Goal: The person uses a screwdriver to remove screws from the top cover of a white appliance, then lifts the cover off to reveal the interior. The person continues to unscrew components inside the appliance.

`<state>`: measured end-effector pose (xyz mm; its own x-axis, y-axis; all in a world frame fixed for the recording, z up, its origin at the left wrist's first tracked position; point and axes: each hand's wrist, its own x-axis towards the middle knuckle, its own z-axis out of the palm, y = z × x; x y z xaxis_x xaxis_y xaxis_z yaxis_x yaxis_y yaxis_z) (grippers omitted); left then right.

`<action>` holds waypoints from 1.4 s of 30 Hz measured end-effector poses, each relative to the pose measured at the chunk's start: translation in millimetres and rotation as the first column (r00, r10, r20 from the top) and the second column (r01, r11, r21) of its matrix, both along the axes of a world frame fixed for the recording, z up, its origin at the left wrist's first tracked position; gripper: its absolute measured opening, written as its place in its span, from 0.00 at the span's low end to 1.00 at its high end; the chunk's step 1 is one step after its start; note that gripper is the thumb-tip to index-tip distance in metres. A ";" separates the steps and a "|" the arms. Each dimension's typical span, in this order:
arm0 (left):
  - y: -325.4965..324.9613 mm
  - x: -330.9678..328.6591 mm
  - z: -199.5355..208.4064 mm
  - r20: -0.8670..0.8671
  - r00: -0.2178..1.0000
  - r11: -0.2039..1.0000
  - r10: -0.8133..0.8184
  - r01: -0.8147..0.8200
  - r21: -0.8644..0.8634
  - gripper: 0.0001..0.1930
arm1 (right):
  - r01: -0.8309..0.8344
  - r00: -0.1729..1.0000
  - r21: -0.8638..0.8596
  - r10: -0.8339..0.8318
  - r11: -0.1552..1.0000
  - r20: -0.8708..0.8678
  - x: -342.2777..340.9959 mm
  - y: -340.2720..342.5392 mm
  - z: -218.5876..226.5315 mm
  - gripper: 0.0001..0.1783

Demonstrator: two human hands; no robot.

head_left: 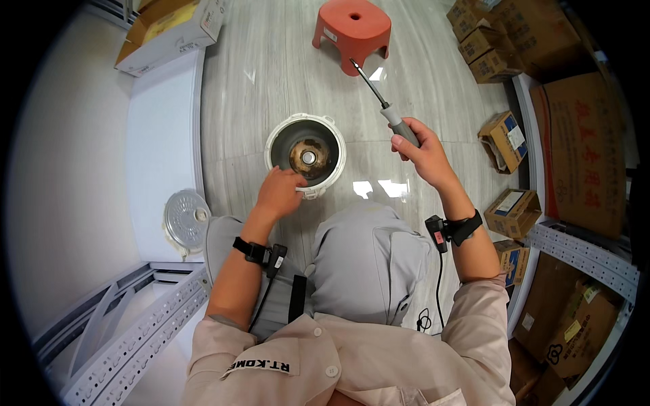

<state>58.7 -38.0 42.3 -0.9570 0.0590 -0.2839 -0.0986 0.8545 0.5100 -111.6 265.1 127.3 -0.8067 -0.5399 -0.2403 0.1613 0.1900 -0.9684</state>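
Note:
On the floor ahead of my knees stands a round rice cooker body [272, 139] with a white rim and a dark grey inside. Its bottom is stained brown around a silvery disc [309, 158] in the middle. My left hand [280, 191] is closed over the near left part of the rim, its fingertips reaching inside. To the right, my right hand [421, 150] grips a screwdriver [391, 115] by its grey handle. The metal shaft points up and left, away from the cooker, with the tip in front of the red stool.
A red plastic stool [355, 30] stands at the far side. A round lid-like part [186, 220] lies at the left by my knee. Cardboard boxes [504, 142] and metal shelving [582, 247] line the right. Another open box [172, 34] sits at the far left.

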 end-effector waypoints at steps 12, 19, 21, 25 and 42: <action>-24.0 -9.7 109.1 -0.273 0.914 0.932 0.299 -0.218 0.291 0.10 | -0.125 0.944 0.241 0.191 0.962 -0.271 -10.4 -76.6 170.1 0.22; -60.3 18.4 120.8 -0.277 0.811 0.851 0.515 -0.442 0.286 0.09 | -0.228 0.909 0.307 0.315 0.924 -0.272 49.1 -159.8 142.8 0.25; -85.8 44.6 102.9 -0.221 0.765 0.794 0.605 -0.556 0.247 0.09 | -0.285 0.910 0.355 0.368 0.890 -0.191 67.7 -168.0 123.9 0.25; -137.8 125.0 39.2 -0.200 0.636 0.660 0.745 -0.746 0.087 0.10 | -0.325 0.875 0.451 0.445 0.832 -0.192 88.2 -162.5 82.1 0.25; -166.7 216.0 -19.9 -0.089 0.006 -0.008 0.996 -0.987 -0.163 0.31 | -0.384 0.850 0.469 0.503 0.795 -0.157 110.9 -169.7 42.1 0.24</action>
